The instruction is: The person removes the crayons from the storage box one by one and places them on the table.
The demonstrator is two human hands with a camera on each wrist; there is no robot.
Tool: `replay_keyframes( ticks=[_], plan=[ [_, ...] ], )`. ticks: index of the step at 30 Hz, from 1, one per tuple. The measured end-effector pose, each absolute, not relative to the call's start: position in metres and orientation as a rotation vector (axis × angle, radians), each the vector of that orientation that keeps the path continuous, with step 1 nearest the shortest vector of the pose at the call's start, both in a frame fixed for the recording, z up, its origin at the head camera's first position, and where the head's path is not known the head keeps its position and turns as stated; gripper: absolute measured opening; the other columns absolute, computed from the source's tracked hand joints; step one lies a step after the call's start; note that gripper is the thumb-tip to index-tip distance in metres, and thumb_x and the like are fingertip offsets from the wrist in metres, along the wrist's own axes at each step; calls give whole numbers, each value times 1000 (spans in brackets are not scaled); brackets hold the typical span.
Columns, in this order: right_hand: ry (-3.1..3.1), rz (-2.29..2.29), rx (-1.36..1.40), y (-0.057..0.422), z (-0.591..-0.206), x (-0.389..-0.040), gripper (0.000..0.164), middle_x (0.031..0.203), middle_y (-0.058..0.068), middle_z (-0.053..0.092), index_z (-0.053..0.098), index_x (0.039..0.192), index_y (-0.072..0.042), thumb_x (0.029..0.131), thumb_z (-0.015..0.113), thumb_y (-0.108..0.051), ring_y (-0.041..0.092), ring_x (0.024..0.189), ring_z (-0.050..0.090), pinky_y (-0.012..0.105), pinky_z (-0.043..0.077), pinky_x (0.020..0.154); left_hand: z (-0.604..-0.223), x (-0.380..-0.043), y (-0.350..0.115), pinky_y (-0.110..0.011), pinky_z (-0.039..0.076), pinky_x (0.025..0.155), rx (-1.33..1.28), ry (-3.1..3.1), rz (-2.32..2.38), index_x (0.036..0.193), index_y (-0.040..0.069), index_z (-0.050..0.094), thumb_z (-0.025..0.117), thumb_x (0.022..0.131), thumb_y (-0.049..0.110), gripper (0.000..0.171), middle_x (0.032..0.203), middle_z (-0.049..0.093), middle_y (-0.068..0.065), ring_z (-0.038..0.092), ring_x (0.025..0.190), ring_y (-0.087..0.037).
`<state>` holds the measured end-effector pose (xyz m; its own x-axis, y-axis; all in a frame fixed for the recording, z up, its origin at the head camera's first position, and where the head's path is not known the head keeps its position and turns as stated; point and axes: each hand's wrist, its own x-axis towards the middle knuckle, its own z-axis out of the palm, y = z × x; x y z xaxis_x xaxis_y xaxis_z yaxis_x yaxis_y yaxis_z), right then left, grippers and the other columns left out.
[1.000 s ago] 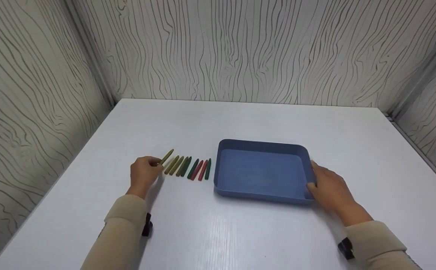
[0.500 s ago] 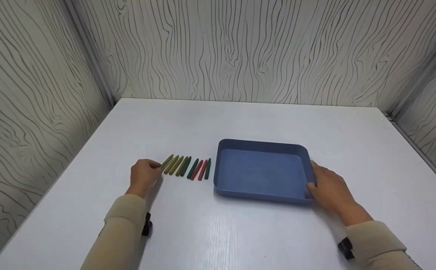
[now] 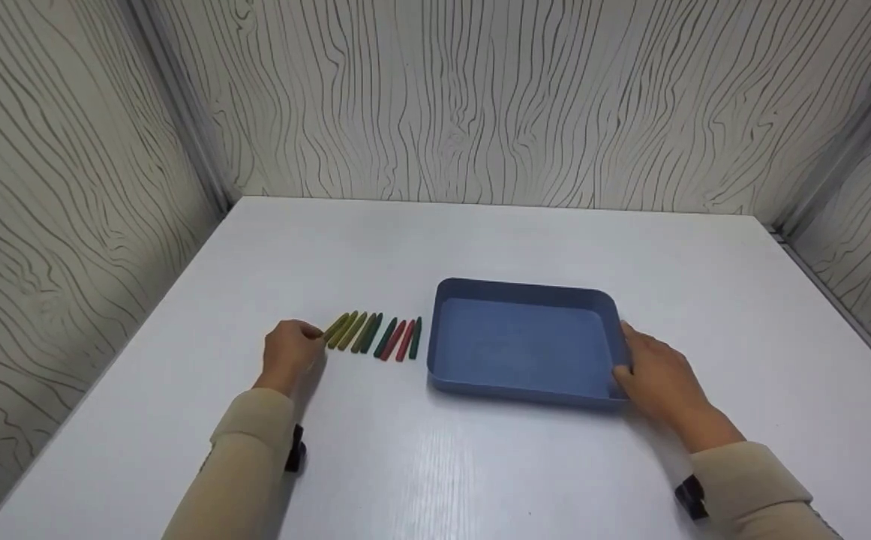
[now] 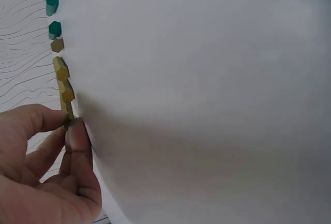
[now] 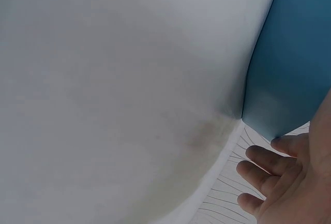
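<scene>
In the head view, my left hand [image 3: 290,354] pinches the lower end of the leftmost olive-yellow crayon [image 3: 339,324] between thumb and fingertips. That crayon slants beside a row of olive, green and red crayons [image 3: 391,337] on the table. Their hexagonal ends show in the left wrist view, where the pinched crayon is mostly hidden by the fingers [image 4: 78,136]. At the right side of a shallow blue tray [image 3: 521,349], my right hand [image 3: 660,375] holds the wall, thumb over the rim. In the right wrist view its other fingers [image 5: 266,162] stretch out beside the tray's outer side.
The white table [image 3: 420,465] carries the crayon row just left of the tray. Wood-grain-patterned panels [image 3: 450,105] rise behind the table and at both sides. A dark device [image 3: 296,450] is strapped under each wrist.
The left hand has lowered the olive-yellow crayon from a raised tilt down to the row's left end, its tip dropping toward the others. The right hand and tray have stayed in place.
</scene>
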<state>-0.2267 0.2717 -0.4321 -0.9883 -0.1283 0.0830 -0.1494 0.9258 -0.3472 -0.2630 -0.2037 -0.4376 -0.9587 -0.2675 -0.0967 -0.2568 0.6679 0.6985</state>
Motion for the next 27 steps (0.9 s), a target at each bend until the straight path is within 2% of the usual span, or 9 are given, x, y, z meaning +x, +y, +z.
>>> replay_keyframes(
  ticks=[5,10,17,27],
  plan=[
    [-3012,525,247,272,-433,-229,62,138,34,38,26,144,11,91,47,-12,51,127,32,59,22,103,-437,-262,-202,-47,45,89,393,-2844,-1212,117,-8,62,57,88,14,37,115,60,-25,56,107,-39],
    [-3010,515,260,272,-434,-230,62,138,34,38,26,144,11,91,48,-13,50,127,32,60,21,103,-436,-263,-199,-51,43,89,342,-2845,-1112,127,-6,56,64,85,32,57,124,55,-27,52,112,-42],
    [-3015,521,248,271,-434,-230,63,138,34,37,26,144,11,91,48,-13,51,127,32,60,21,103,-431,-264,-191,-60,33,94,322,-2886,-990,139,-1,45,66,81,51,82,137,44,-27,42,123,-45],
    [-3015,527,243,272,-435,-230,63,138,34,37,26,144,11,91,49,-14,51,127,32,60,22,102,-419,-266,-169,-66,22,98,261,-3002,-856,153,8,18,66,74,65,108,152,10,-30,12,137,-48]
  ],
)
